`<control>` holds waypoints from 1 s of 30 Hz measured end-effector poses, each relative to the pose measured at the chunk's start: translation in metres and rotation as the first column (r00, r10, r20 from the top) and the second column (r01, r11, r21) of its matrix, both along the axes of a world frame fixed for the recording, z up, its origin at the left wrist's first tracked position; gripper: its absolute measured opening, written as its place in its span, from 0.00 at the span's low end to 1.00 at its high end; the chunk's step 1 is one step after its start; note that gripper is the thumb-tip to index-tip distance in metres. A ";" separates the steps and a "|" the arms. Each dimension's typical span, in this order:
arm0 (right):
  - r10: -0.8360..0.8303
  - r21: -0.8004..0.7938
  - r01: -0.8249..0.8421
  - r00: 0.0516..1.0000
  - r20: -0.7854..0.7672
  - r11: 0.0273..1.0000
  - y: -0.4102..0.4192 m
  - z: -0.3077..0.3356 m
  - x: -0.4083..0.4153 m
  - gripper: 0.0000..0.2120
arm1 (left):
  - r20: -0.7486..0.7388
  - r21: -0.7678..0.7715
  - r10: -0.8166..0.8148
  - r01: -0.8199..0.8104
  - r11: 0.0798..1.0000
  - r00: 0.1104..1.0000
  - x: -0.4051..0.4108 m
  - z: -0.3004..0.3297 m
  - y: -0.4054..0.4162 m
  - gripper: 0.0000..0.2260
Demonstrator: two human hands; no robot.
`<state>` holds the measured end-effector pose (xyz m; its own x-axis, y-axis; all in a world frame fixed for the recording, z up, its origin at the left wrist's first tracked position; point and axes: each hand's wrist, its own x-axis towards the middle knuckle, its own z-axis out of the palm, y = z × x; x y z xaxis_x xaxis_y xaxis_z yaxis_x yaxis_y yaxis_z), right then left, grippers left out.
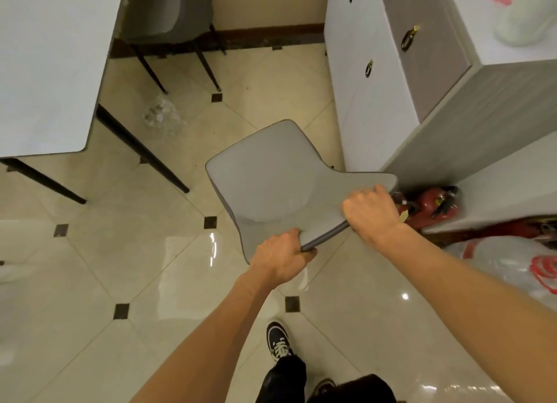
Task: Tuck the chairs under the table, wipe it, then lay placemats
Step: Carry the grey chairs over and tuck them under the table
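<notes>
A grey padded chair [271, 179] stands on the tiled floor in the middle of the view, apart from the table. Its backrest top edge points toward me. My left hand [280, 258] grips the left end of that edge, fingers curled under it. My right hand [372, 211] grips the right end from above. The white table [45, 71] fills the upper left, with its black legs below it. A second grey chair [168, 13] sits at the table's far side, partly under the top.
A white cabinet [376, 80] with brass ring handles stands close to the chair's right. Red fire extinguishers [434, 205] lie at its base, and a plastic bag [512, 264] beside them. A crumpled clear plastic piece [161, 114] lies on the floor near the table. My shoe [278, 341] is below.
</notes>
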<state>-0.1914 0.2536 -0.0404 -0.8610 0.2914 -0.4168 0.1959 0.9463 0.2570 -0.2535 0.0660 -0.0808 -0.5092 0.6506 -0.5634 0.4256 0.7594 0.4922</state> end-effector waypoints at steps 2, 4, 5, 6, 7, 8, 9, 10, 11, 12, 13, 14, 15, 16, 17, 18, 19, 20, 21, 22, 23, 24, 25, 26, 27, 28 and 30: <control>0.042 0.011 -0.042 0.999 -0.015 0.999 0.015 0.002 -0.017 0.12 | 0.016 0.015 0.043 -0.043 0.999 0.999 -0.011 0.001 0.014 0.16; 0.102 0.013 -0.102 0.995 -0.018 0.995 0.031 0.005 -0.035 0.11 | 0.006 0.015 0.094 -0.094 0.995 0.996 -0.023 0.003 0.027 0.16; 0.136 0.003 -0.136 0.991 -0.009 0.991 0.040 0.006 -0.046 0.11 | -0.010 0.019 0.122 -0.121 0.992 0.993 -0.030 0.004 0.036 0.15; 0.160 -0.011 -0.160 0.987 0.001 0.987 0.048 0.009 -0.056 0.11 | -0.027 0.028 0.148 -0.147 0.989 0.989 -0.036 0.004 0.044 0.14; 0.178 -0.019 -0.177 0.984 0.016 0.984 0.054 0.012 -0.065 0.10 | -0.030 0.030 0.176 -0.176 0.984 0.984 -0.041 0.005 0.049 0.13; 0.198 -0.025 -0.198 0.980 0.016 0.980 0.062 0.013 -0.078 0.10 | -0.034 0.028 0.217 -0.216 0.976 0.976 -0.048 0.008 0.056 0.12; 0.207 -0.024 -0.206 0.978 0.014 0.978 0.069 0.014 -0.088 0.11 | -0.041 0.027 0.235 -0.234 0.972 0.971 -0.053 0.009 0.063 0.12; 0.216 -0.021 -0.215 0.976 0.023 0.976 0.076 0.015 -0.098 0.11 | -0.045 0.023 0.257 -0.256 0.966 0.965 -0.059 0.010 0.071 0.11; 0.221 -0.023 -0.220 0.975 0.031 0.975 0.080 0.014 -0.106 0.11 | -0.056 0.014 0.276 -0.276 0.961 0.960 -0.063 0.010 0.075 0.11; 0.232 -0.019 -0.231 0.972 0.032 0.973 0.085 0.012 -0.114 0.11 | -0.067 0.007 0.293 -0.293 0.956 0.954 -0.069 0.011 0.080 0.11; 0.248 -0.020 -0.247 0.968 0.035 0.969 0.091 0.011 -0.124 0.11 | -0.081 0.004 0.312 -0.313 0.950 0.947 -0.075 0.010 0.086 0.11; 0.267 -0.018 -0.267 0.963 0.037 0.964 0.096 0.011 -0.134 0.11 | -0.091 -0.004 0.336 -0.337 0.941 0.938 -0.081 0.010 0.092 0.11; 0.280 -0.012 -0.280 0.959 0.040 0.960 0.100 0.012 -0.142 0.11 | -0.096 -0.009 0.355 -0.358 0.934 0.930 -0.085 0.010 0.096 0.11; 0.297 0.002 -0.297 0.954 0.043 0.955 0.104 0.012 -0.153 0.11 | -0.095 -0.014 0.374 -0.377 0.926 0.923 -0.091 0.010 0.101 0.11; 0.311 0.015 -0.312 0.949 0.049 0.950 0.108 0.012 -0.161 0.11 | -0.094 -0.016 0.384 -0.387 0.922 0.918 -0.097 0.010 0.105 0.11; 0.319 0.026 -0.321 0.946 0.055 0.947 0.111 0.013 -0.171 0.11 | -0.092 -0.019 0.392 -0.395 0.918 0.915 -0.104 0.010 0.109 0.11; 0.323 0.029 -0.325 0.945 0.059 0.945 0.114 0.014 -0.180 0.11 | -0.093 -0.016 0.396 -0.399 0.917 0.914 -0.110 0.009 0.112 0.11; 0.324 0.032 -0.327 0.944 0.058 0.945 0.117 0.014 -0.192 0.11 | -0.094 -0.015 0.406 -0.409 0.912 0.909 -0.119 0.009 0.116 0.11; 0.318 0.037 -0.320 0.946 0.058 0.947 0.119 0.015 -0.201 0.10 | -0.095 -0.014 0.411 -0.414 0.910 0.907 -0.127 0.010 0.120 0.10; 0.318 0.045 -0.320 0.947 0.055 0.946 0.123 0.014 -0.215 0.10 | -0.092 -0.015 0.420 -0.423 0.906 0.903 -0.138 0.011 0.125 0.10; 0.314 0.050 -0.316 0.948 0.052 0.947 0.126 0.014 -0.223 0.10 | -0.092 -0.015 0.421 -0.424 0.905 0.902 -0.145 0.012 0.129 0.10; 0.316 0.059 -0.319 0.947 0.051 0.946 0.130 0.012 -0.231 0.10 | -0.093 -0.019 0.420 -0.423 0.906 0.903 -0.152 0.013 0.133 0.10; 0.328 0.068 -0.332 0.943 0.054 0.941 0.134 0.009 -0.244 0.10 | -0.088 -0.022 0.423 -0.427 0.904 0.902 -0.162 0.012 0.137 0.11; 0.345 0.075 -0.348 0.937 0.051 0.934 0.140 0.007 -0.259 0.10 | -0.082 -0.020 0.426 -0.429 0.903 0.901 -0.174 0.011 0.142 0.11; 0.362 0.076 -0.366 0.931 0.054 0.928 0.145 0.005 -0.269 0.10 | -0.075 -0.008 0.424 -0.425 0.905 0.903 -0.182 0.010 0.146 0.12; 0.381 0.078 -0.385 0.923 0.056 0.920 0.151 0.004 -0.282 0.10 | -0.070 0.002 0.420 -0.421 0.907 0.905 -0.192 0.009 0.151 0.12; 0.431 0.087 -0.435 0.900 0.070 0.896 0.165 0.001 -0.307 0.10 | -0.074 0.019 0.393 -0.392 0.920 0.917 -0.212 0.007 0.160 0.12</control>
<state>-0.4989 0.4187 -0.0398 -0.8912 -0.0644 -0.4490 -0.2422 0.9045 0.3510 -0.4655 0.2263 -0.0736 -0.7644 0.3916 -0.5122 0.1292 0.8713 0.4734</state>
